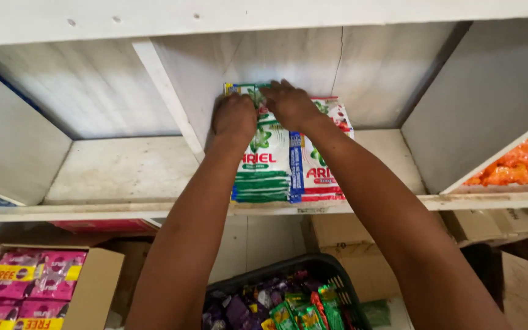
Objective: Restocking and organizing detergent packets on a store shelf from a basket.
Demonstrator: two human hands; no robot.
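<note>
Both arms reach up into a white wooden shelf compartment (123, 168). The left hand (234, 117) lies palm-down on the far end of a stack of green detergent sachets (264, 165), fingers curled over its back edge, evidently squaring it against the divider at 9 o'clock. The right hand (289, 104) presses likewise on the top edge where the green stack meets the red-and-white detergent sachets (325, 174) at 3 o'clock. A black plastic basket (331, 269) of mixed packets sits at 6 o'clock.

Green sachet stack (264, 165) beside red sachet stack (322, 174), flat on shelf (123, 168).
</note>
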